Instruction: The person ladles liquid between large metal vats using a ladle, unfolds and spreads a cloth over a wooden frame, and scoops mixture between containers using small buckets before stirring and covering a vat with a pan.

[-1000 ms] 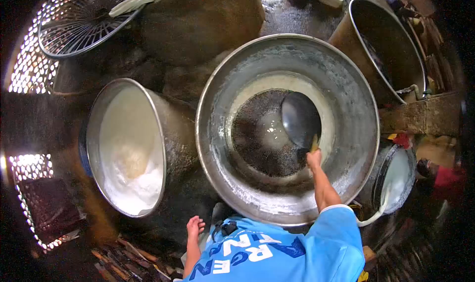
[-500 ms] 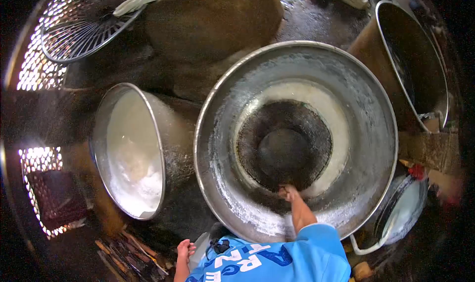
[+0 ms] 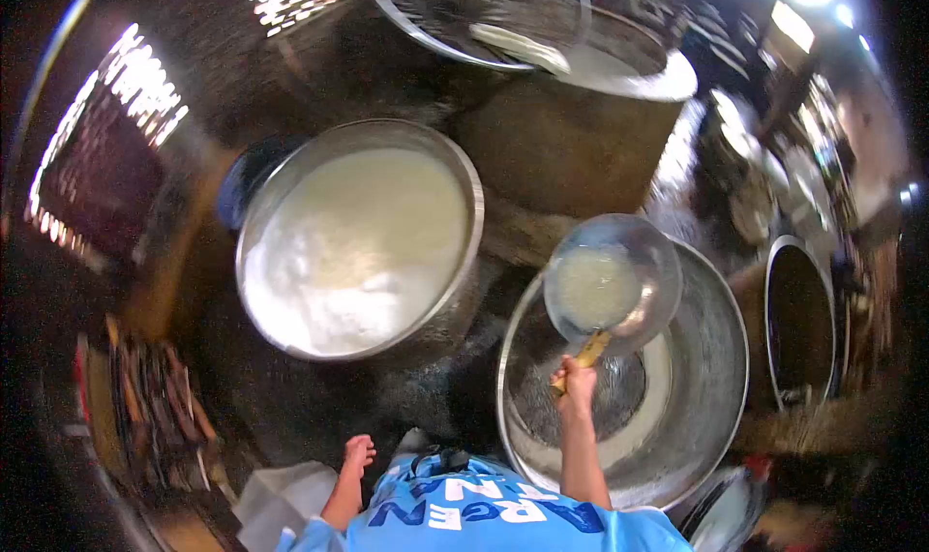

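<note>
My right hand (image 3: 578,382) is wrapped round the wooden handle (image 3: 591,351) of a wide round metal ladle (image 3: 614,279), which holds some pale liquid. The ladle is over the upper left rim of a large metal pan (image 3: 706,358) that has whitish liquid round a dark round patch at its bottom. My left hand (image 3: 359,451) hangs low beside my body with its fingers curled in; nothing shows in it. Left of the ladle stands a big metal vat (image 3: 472,204) of milky, foamy liquid.
Split firewood (image 3: 160,397) lies at the lower left, near a pale sack (image 3: 285,494). A wire-ribbed round rack (image 3: 387,12) with a white cloth (image 3: 523,47) is at the top. Another deep metal vessel (image 3: 799,310) stands at the right.
The ladle has come up out of the pan with liquid in it and moved towards the milky vat. The view has turned left, bringing that vat nearer the middle.
</note>
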`<state>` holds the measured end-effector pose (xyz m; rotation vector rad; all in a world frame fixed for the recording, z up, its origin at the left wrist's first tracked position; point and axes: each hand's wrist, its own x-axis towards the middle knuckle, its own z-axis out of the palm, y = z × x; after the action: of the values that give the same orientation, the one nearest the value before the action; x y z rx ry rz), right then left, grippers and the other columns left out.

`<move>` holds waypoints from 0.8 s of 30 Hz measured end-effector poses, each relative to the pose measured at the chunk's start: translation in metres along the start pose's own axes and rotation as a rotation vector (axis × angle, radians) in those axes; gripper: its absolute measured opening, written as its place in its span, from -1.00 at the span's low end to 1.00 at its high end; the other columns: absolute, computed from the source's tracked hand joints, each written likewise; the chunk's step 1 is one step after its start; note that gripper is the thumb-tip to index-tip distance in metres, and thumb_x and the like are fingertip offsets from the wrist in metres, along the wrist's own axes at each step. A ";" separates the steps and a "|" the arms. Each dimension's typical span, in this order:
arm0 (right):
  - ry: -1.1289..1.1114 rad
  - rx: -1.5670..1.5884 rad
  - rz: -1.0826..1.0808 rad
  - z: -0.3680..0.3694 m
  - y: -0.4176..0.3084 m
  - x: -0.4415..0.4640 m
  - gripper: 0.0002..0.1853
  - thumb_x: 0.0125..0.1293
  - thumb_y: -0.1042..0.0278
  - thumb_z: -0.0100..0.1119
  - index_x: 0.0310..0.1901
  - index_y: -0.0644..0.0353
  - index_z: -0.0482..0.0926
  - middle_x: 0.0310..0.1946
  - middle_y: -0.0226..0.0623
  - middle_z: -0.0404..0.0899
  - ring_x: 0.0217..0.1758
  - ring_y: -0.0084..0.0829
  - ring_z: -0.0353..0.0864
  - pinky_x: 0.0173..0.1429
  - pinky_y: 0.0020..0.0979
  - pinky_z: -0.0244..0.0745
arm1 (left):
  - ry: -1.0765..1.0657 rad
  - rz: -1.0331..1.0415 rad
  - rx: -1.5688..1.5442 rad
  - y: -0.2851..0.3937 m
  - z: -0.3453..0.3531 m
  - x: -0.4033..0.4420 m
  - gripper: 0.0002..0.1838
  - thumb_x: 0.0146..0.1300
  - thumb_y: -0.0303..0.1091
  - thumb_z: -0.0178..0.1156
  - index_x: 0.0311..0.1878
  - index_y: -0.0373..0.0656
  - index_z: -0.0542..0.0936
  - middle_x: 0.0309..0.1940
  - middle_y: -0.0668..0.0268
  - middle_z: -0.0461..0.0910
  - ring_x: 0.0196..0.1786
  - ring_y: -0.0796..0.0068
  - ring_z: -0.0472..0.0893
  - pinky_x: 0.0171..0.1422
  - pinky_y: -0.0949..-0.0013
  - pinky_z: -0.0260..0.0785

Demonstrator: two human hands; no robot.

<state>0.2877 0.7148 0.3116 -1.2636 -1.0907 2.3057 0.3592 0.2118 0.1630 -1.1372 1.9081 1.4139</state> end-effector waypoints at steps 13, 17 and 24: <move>-0.590 0.394 0.973 0.248 0.152 -0.064 -0.90 0.19 0.53 -0.04 -0.41 0.27 0.25 -0.66 -0.44 0.24 -0.68 -0.63 0.27 -0.58 -0.60 0.34 | -0.163 -0.073 -0.639 -0.165 -0.081 0.106 -0.76 0.15 -0.15 0.14 -0.22 -0.08 0.56 -0.44 0.38 0.54 -0.49 0.47 0.52 -0.53 0.33 0.34; -0.565 0.478 1.227 0.315 0.232 -0.088 -0.91 0.17 0.58 -0.04 -0.39 0.33 0.26 -0.56 -0.33 0.27 -0.66 -0.60 0.28 -0.58 -0.59 0.36 | -0.196 -0.164 -0.676 -0.162 -0.070 0.105 -0.76 0.16 -0.15 0.14 -0.21 -0.08 0.56 -0.43 0.37 0.54 -0.49 0.46 0.52 -0.53 0.33 0.34; -0.471 0.227 1.078 0.377 0.333 -0.084 -0.90 0.18 0.58 -0.04 -0.42 0.25 0.26 -0.67 -0.37 0.23 -0.70 -0.56 0.28 -0.63 -0.54 0.34 | -0.193 -0.221 -0.729 -0.159 -0.094 0.103 -0.75 0.16 -0.15 0.13 -0.20 -0.08 0.55 -0.42 0.36 0.54 -0.49 0.46 0.52 -0.52 0.32 0.35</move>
<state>0.0606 0.2635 0.2394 -1.4506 -0.1496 3.5068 0.4477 0.0727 0.0304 -1.3990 1.0998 2.0665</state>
